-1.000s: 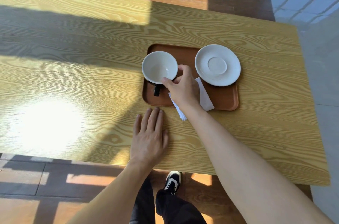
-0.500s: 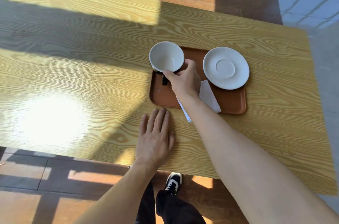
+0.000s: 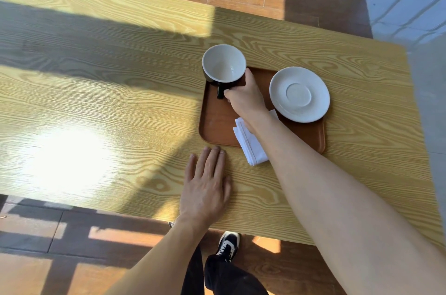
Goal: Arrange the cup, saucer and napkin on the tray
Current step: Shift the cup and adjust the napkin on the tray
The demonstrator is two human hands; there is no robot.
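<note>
Black cup (image 3: pixel 224 65) gripped by our right hand (image 3: pixel 246 99) at tray's (image 3: pixel 217 123) upper-left corner | saucer (image 3: pixel 299 94) right | napkin (image 3: pixel 251 142) overhanging the tray's lower edge | left hand (image 3: pixel 205 186) flat on table (image 3: pixel 96 101), fingers spread

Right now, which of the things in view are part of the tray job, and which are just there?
Job things:
- cup, held by right hand
- saucer
- napkin, hanging over the tray edge
- tray

Just there:
- table
- left hand, flat on the table
- shoe below on the floor
</note>
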